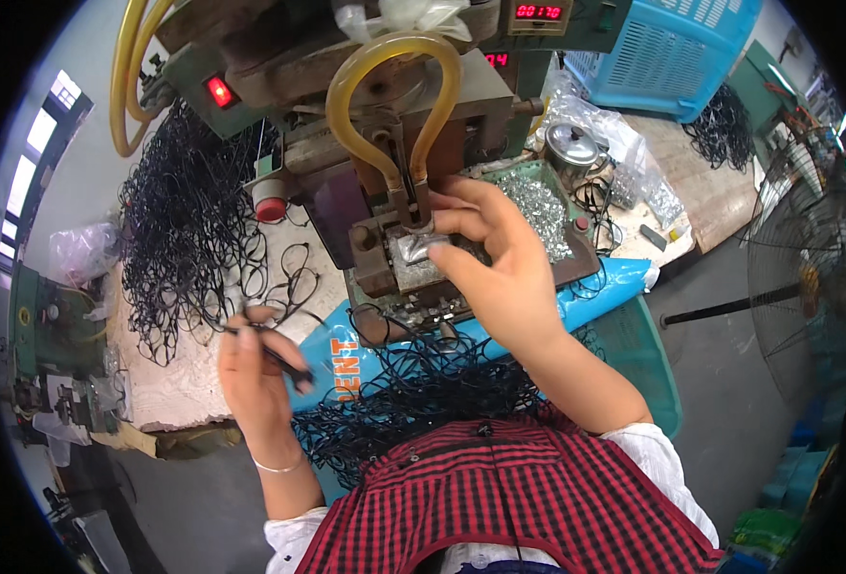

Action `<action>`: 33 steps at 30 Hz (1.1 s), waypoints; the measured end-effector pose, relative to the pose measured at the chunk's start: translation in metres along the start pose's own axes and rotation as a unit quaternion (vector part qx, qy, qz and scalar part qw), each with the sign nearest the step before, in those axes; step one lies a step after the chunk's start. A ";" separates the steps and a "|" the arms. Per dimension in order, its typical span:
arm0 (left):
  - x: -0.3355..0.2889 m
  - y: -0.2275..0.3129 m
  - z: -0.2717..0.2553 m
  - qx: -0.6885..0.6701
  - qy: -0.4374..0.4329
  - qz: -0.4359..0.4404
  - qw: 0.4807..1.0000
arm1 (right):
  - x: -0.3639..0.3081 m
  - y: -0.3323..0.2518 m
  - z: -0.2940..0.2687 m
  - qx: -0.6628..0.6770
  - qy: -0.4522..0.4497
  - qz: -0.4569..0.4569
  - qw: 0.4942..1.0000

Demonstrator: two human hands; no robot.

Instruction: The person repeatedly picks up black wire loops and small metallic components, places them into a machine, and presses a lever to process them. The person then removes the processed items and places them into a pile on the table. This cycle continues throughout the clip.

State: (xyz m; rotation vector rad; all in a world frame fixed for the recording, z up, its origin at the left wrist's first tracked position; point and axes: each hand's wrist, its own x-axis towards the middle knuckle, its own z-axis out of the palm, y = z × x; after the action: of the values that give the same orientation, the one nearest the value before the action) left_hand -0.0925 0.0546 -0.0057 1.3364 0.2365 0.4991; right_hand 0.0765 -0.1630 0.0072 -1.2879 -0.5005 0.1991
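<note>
My left hand [256, 383], somewhat blurred, is closed around a black eyeglass frame [294, 373] to the left of the press. My right hand [504, 268] reaches in at the press [413, 201], thumb and fingers bent together beside a shiny metal block [415, 251]. Whatever lies between those fingertips is too small to make out. A looped yellow hose [344, 81] runs down to the press head just above them. Behind the right hand, a green tray [555, 184] holds many small shiny metal pieces. Black eyeglass frames [423, 373] lie heaped before my apron.
A large tangle of black frames [189, 201] covers the table's left side. A red button [270, 209] sits left of the press. A lidded metal pot [573, 148] and a blue basket [672, 57] stand at back right. A fan [796, 258] is on the right.
</note>
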 end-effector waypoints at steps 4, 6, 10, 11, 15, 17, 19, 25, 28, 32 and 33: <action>-0.005 0.018 0.081 -0.052 -0.200 -0.200 0.958 | 0.002 0.016 -0.057 -0.420 0.041 -0.144 0.895; 0.009 0.018 0.098 -0.081 -0.220 -0.304 0.924 | -0.002 0.049 -0.089 -0.677 0.122 -0.088 0.721; 0.021 0.008 0.114 -0.099 -0.188 -0.376 0.902 | -0.001 0.081 -0.128 -0.627 0.123 -0.143 0.755; 0.021 0.007 0.115 -0.094 -0.168 -0.375 0.907 | 0.003 0.079 -0.129 -0.610 0.128 -0.173 0.763; 0.021 0.012 0.117 -0.097 -0.164 -0.386 0.903 | 0.012 0.068 -0.129 -0.485 0.160 -0.048 0.859; 0.021 0.012 0.117 -0.100 -0.159 -0.399 0.898 | 0.011 0.078 -0.134 -0.481 0.188 -0.108 0.850; 0.021 0.009 0.117 -0.112 -0.160 -0.405 0.893 | 0.006 0.075 -0.129 -0.408 0.208 -0.099 0.883; 0.014 -0.031 0.084 -0.078 -0.289 -0.321 0.899 | -0.003 0.076 -0.112 -0.318 0.223 -0.065 0.919; -0.020 -0.047 0.041 0.402 -0.354 0.033 0.844 | -0.008 0.087 -0.117 -0.284 0.203 -0.045 0.936; -0.013 0.009 -0.012 0.416 -0.559 -0.234 0.678 | -0.006 0.085 -0.117 -0.219 0.165 0.003 0.962; -0.008 0.020 -0.021 0.409 -0.596 -0.222 0.654 | -0.004 0.084 -0.111 -0.205 0.163 0.001 0.965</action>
State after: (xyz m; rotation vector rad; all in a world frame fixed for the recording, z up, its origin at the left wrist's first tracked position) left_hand -0.1128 0.0725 0.0079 2.1141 -0.3798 -1.1001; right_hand 0.1356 -0.2368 -0.0945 -1.6871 -0.2631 -0.1239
